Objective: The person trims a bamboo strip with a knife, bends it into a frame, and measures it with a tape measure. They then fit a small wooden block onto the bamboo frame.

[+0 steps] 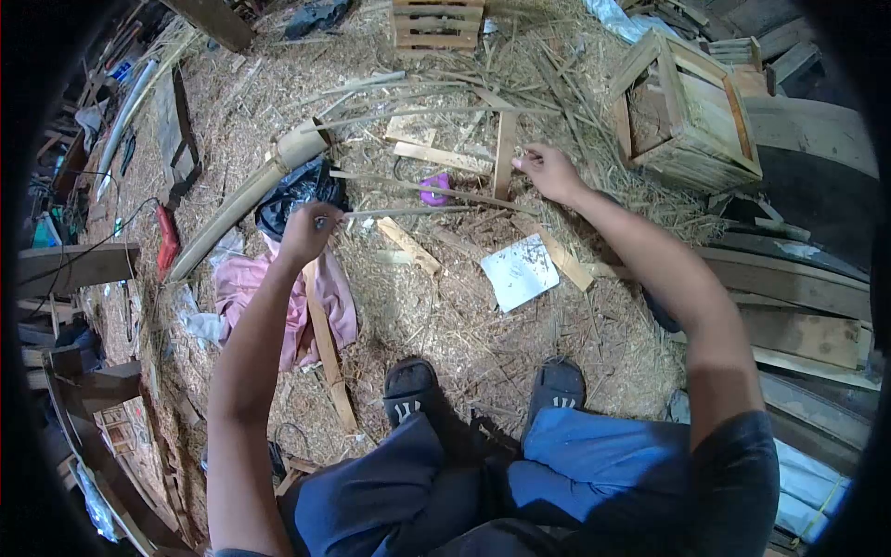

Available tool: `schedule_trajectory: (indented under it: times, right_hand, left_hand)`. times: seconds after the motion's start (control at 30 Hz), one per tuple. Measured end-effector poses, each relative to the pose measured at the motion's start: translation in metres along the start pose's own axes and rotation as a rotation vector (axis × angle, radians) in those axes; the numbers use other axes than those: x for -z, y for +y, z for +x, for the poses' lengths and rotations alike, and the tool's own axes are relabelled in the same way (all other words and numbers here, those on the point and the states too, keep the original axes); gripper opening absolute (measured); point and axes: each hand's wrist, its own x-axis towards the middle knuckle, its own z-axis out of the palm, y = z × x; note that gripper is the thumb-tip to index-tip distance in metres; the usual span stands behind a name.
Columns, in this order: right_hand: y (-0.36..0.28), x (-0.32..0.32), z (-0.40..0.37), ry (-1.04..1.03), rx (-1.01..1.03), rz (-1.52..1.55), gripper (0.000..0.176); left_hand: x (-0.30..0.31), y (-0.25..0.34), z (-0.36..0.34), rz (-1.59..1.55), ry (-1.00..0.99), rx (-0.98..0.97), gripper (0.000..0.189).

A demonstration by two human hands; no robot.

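Note:
My left hand (311, 230) is closed at the near end of a thin bamboo strip (408, 212), which runs out to the right above the ground. My right hand (549, 174) is beside an upright-lying flat wooden slat (504, 153), its fingers drawn together; whether anything small is between them cannot be made out. Between the hands lie a purple tape measure (434, 189), another thin strip (418, 188) and a short wooden piece (408, 245). A white square sheet (520, 272) with dark specks is below my right hand. Beneath my left hand are a black plastic bag (288, 197) and a pink cloth (249, 295).
Shavings and splinters cover the ground. A thick bamboo pole (227, 215) and a red-handled tool (167, 241) lie at left. A wooden frame box (691, 111) stands at upper right, a slatted wooden piece (438, 26) at the top. Stacked boards (789, 334) line the right side.

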Motion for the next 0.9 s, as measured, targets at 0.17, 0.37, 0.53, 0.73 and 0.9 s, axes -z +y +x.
schedule_trajectory:
  times: [0.17,0.37,0.53,0.73,0.9]
  right_hand:
    - [-0.002,-0.029,0.014,0.025,-0.083,0.219,0.035]
    - [-0.034,0.002,0.023,0.036,-0.075,0.524,0.023]
    - [-0.061,0.039,0.034,0.035,-0.130,0.716,0.028]
    - [-0.082,0.089,0.028,-0.046,-0.131,0.739,0.051]
    - [-0.083,0.124,0.028,-0.179,0.045,0.727,0.065]
  left_hand:
    - [-0.025,0.000,0.003,0.155,-0.081,-0.162,0.033]
    - [-0.016,0.011,0.006,0.294,-0.063,-0.080,0.026]
    - [0.016,0.026,0.012,0.236,0.231,-0.250,0.021]
    - [0.074,0.055,0.020,0.244,0.268,-0.309,0.014]
    - [0.113,0.091,0.032,0.321,0.364,-0.358,0.016]
